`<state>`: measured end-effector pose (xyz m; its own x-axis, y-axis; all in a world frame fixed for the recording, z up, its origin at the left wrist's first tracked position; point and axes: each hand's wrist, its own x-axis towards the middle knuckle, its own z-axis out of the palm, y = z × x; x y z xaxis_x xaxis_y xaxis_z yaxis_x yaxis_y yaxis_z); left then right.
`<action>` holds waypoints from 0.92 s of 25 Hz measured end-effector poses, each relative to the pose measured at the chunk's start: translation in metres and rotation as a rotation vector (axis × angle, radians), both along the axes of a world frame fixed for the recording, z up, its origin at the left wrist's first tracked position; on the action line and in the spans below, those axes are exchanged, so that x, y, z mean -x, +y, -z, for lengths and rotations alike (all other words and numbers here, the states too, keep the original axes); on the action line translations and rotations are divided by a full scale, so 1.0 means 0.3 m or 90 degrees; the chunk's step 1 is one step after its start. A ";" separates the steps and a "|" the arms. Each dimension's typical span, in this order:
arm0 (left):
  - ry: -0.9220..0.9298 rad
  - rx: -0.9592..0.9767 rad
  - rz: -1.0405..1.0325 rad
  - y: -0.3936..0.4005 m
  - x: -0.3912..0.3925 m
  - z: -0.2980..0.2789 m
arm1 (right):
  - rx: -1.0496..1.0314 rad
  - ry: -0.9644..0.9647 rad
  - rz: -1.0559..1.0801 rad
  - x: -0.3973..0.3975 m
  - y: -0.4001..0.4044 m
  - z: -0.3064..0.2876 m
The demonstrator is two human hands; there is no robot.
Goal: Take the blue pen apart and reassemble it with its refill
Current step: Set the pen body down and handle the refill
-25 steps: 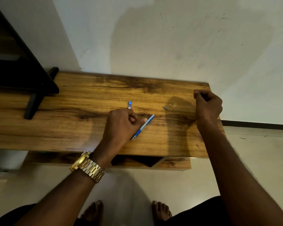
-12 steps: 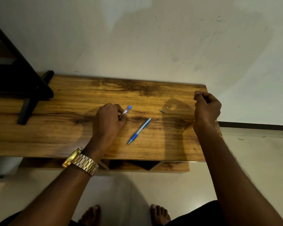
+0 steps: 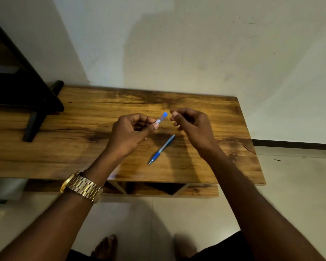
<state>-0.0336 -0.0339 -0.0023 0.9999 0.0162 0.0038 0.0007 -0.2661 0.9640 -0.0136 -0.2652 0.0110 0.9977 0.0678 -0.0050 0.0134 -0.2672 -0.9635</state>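
Your left hand (image 3: 132,132) pinches the blue-capped upper piece of the pen (image 3: 161,118) above the counter (image 3: 64,147). Your right hand (image 3: 192,123) hovers just beside it, fingers curled, contents indiscernible. The blue pen barrel (image 3: 161,150) lies on the counter below both hands.

The left hand (image 3: 129,131) pinches the pen's upper piece (image 3: 162,117) above the table (image 3: 64,147), its free end just beside the right hand (image 3: 191,124). The pen barrel (image 3: 161,149) lies on the table below and between both hands.

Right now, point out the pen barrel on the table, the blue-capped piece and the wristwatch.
pen barrel (image 3: 161,149), head view, mid-barrel above the blue grip.
blue-capped piece (image 3: 164,115), head view, its blue end.
wristwatch (image 3: 83,186), head view, gold band.
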 end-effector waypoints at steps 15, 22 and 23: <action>0.021 -0.073 0.036 -0.011 0.012 -0.020 | -0.157 0.086 -0.083 -0.028 -0.016 0.044; 0.028 -0.032 -0.017 0.023 0.008 -0.019 | -0.091 0.044 0.148 -0.051 -0.145 -0.015; 0.028 -0.026 -0.027 0.030 0.008 -0.020 | 0.022 0.051 0.165 -0.040 -0.182 -0.015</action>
